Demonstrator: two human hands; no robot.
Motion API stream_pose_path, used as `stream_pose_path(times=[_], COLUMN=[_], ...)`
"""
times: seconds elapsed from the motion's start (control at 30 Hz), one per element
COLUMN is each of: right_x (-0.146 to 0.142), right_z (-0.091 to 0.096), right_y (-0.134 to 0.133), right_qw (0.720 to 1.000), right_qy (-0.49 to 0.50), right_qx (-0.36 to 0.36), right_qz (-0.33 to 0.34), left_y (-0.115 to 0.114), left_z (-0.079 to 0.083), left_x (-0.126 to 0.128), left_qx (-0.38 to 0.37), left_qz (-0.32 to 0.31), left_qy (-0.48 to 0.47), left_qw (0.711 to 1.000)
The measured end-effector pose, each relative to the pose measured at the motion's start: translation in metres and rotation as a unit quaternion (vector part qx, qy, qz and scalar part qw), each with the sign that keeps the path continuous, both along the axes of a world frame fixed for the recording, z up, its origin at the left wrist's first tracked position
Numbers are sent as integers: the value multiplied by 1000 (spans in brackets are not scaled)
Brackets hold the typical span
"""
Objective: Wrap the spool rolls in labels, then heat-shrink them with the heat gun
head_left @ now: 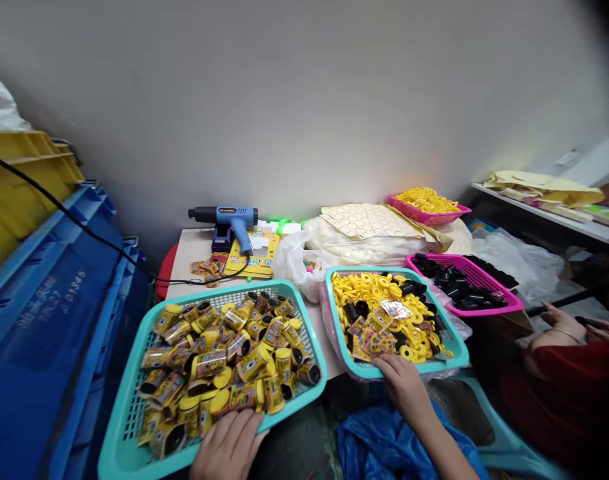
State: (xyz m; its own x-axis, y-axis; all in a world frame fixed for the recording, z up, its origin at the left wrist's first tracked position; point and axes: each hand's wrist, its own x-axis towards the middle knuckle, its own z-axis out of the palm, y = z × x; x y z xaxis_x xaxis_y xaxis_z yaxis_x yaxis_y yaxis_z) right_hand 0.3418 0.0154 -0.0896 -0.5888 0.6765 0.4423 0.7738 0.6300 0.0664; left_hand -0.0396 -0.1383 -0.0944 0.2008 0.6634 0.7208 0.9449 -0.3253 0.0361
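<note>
A teal plastic basket [224, 292] at the lower left is heaped with yellow-and-black wrapped cylinders [209, 363]. My left hand [227, 447] lies at its near rim, fingertips against the cylinders. To the right, a second teal basket [374, 269] holds yellow plastic rings [379, 293], black pieces [362, 309] and printed foil packets [369, 337]. My right hand [404, 387] rests on this basket's near rim, just below the packets. Neither hand shows clearly whether it grips anything.
Beyond the baskets, a blue heat gun [227, 219] stands on the table [189, 243]. Pink baskets hold black pieces [494, 311] and yellow rings [429, 221]. Stacked blue crates [49, 320] fill the left. A co-worker's hand [559, 323] and red sleeve [559, 400] are at right.
</note>
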Motion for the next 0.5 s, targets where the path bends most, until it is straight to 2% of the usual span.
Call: stream_pose_path(times=[0.13, 0.23, 0.3, 0.37, 0.43, 0.5], right_x=[8, -3, -22, -48, -76, -110], right_z=[6, 24, 42, 64, 86, 105], right_y=[9, 4, 5, 20, 52, 95], right_qw=[996, 992, 994, 996, 994, 991], right_qy=[-28, -20, 11, 52, 64, 83], right_qx=[-36, -85, -100, -76, -60, -35], right_qz=[-79, -88, -54, -4, 60, 99], left_y=[10, 9, 2, -7, -15, -21], left_z=[8, 14, 18, 24, 33, 40], left_x=[28, 35, 31, 20, 6, -7], left_qx=[-4, 2, 3, -5, -13, -14], left_qz=[30, 10, -42, -92, -93, -59], left_qy=[-64, -118, -138, -130, -129, -143], left_qw=[997, 993, 990, 987, 987, 988])
